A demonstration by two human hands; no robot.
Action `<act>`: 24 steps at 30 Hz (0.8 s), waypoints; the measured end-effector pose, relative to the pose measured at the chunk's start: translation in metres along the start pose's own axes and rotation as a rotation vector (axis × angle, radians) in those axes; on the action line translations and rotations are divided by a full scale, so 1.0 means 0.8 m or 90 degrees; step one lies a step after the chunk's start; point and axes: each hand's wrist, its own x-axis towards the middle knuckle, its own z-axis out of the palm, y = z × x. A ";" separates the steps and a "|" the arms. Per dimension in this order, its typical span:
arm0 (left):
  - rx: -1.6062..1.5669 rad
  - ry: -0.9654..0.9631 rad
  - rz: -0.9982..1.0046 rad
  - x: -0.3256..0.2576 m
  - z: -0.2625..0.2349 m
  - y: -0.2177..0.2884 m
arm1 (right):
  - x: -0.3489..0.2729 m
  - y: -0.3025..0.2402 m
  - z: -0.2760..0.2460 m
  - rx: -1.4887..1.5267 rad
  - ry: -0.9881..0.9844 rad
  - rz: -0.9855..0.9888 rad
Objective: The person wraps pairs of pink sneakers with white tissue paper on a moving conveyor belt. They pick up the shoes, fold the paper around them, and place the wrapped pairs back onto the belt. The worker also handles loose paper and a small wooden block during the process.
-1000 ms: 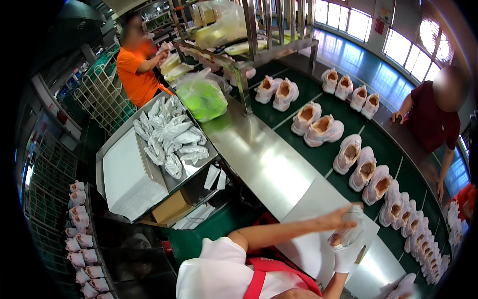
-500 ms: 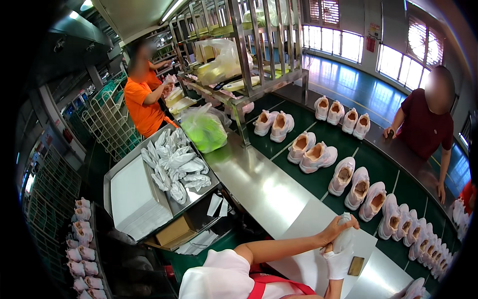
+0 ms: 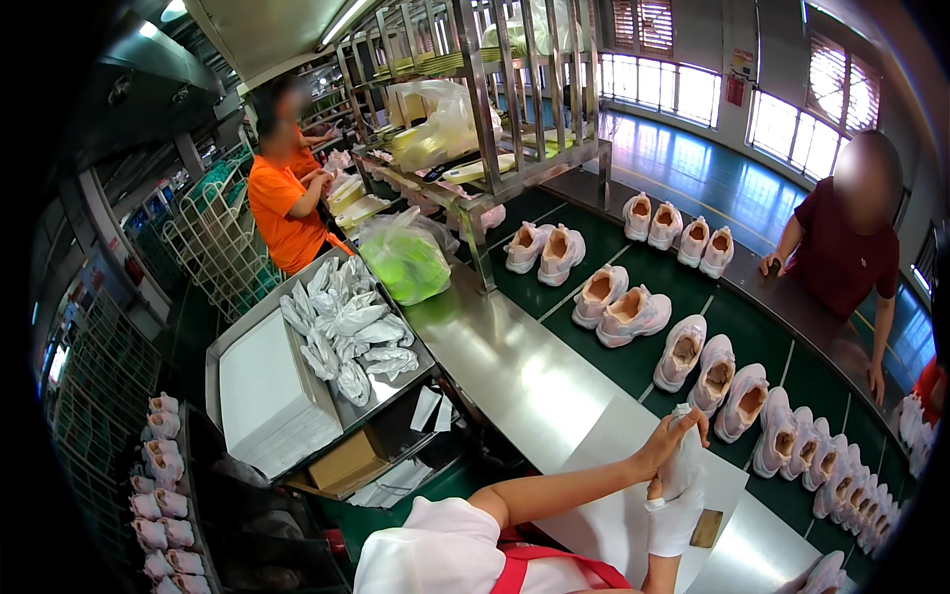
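top point(image 3: 426, 544): white, short-sleeved; strap point(image 3: 515, 569): red; hands point(image 3: 661, 447): left bare, white covering point(image 3: 673, 525) at right wrist

Right hand point(image 3: 669, 500): largely hidden by the white bundle point(image 3: 683, 461); contents indeterminable. Near right: shoe point(image 3: 823, 574) cut off by the lower edge. Right: red garment point(image 3: 934, 386) cut by the dark rim. Far: rack point(image 3: 477, 109) cut above; maroon-clad worker's head point(image 3: 867, 183), right, blurred.
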 end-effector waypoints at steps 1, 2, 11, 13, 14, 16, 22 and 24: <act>-0.036 -0.002 -0.022 0.000 0.001 -0.004 | -0.001 0.001 0.000 0.002 0.003 -0.017; -0.071 -0.004 -0.046 0.000 -0.001 -0.013 | -0.003 0.004 0.001 0.005 0.006 -0.033; -0.045 0.159 -0.165 0.016 0.004 -0.051 | 0.011 0.015 -0.037 -0.026 0.003 -0.080; -0.119 -0.025 -0.084 0.037 0.016 -0.055 | 0.020 0.039 -0.063 -0.149 0.054 -0.071; -0.127 -0.094 -0.065 0.048 0.026 -0.058 | 0.023 0.054 -0.077 -0.190 0.083 -0.092; -0.103 -0.112 -0.085 0.085 0.051 -0.054 | 0.038 0.068 -0.118 -0.247 0.135 -0.113; 0.670 -0.190 0.323 0.281 0.071 -0.171 | 0.112 0.108 -0.197 -0.451 0.125 0.034; 0.793 -0.254 0.267 0.318 0.073 -0.188 | 0.148 0.114 -0.195 -0.495 0.056 0.087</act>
